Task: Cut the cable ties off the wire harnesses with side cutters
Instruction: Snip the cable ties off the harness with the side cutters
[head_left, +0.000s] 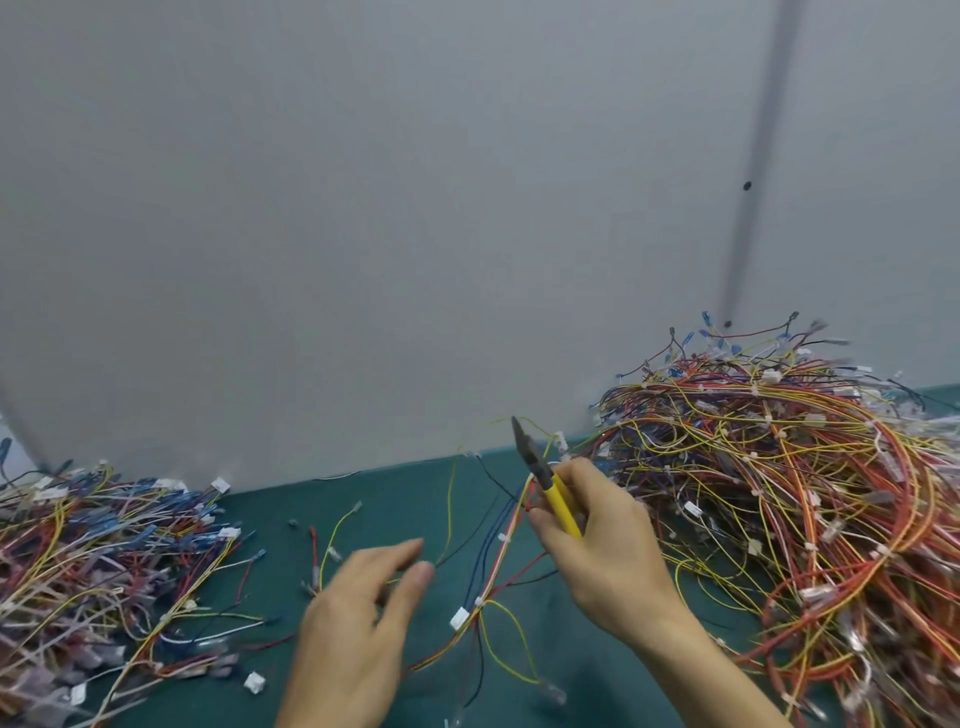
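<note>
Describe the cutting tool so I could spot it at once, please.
Start at the green table, just left of the big heap of wire harnesses on the right. There the right hand holds the side cutters, tip up towards the grey wall. Their thick yellow handles and dark pointed head set them apart from the thin wires around them.

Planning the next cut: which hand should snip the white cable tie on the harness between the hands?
Right hand: it grips the yellow-handled side cutters beside that multicoloured harness; the left hand hovers open, holding nothing.
</note>
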